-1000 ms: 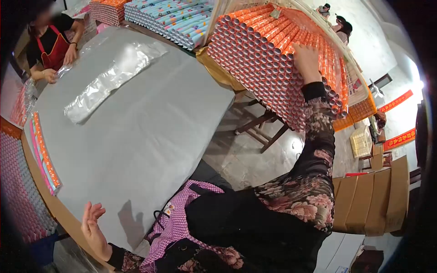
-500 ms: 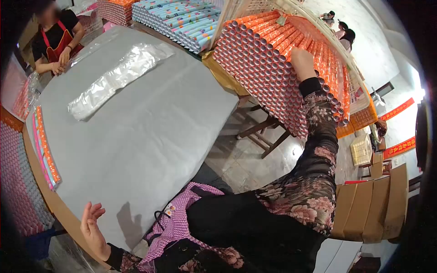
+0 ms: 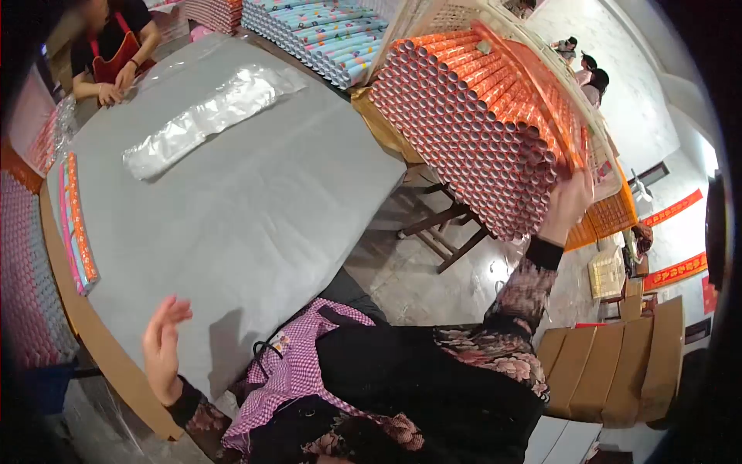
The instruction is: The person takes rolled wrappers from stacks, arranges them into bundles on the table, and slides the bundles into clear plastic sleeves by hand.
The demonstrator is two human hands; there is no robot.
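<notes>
A large stack of orange wrapping-paper rolls (image 3: 456, 131) lies to the right of the table, its round open ends facing me. At the right side of this stack is my right hand (image 3: 570, 203), with its fingers closed around the near end of a long orange roll (image 3: 558, 131). The rest of that roll slants away over the top of the stack. My left hand (image 3: 164, 340) is raised at the near left of the grey-covered table (image 3: 247, 201); its fingers are stretched out and nothing is in them.
Clear plastic bags (image 3: 205, 120) lie on the table. Several rolls, pink, blue and orange (image 3: 77, 224), line its left edge. Blue patterned rolls (image 3: 317, 35) are stacked at the back. A person in a red apron (image 3: 116, 58) stands far left. Flattened cardboard (image 3: 610, 367) leans at lower right.
My right hand has moved from the top of the orange stack down to its right side and now grips a roll's end. My left hand stays open, slightly higher. The view has shifted slightly.
</notes>
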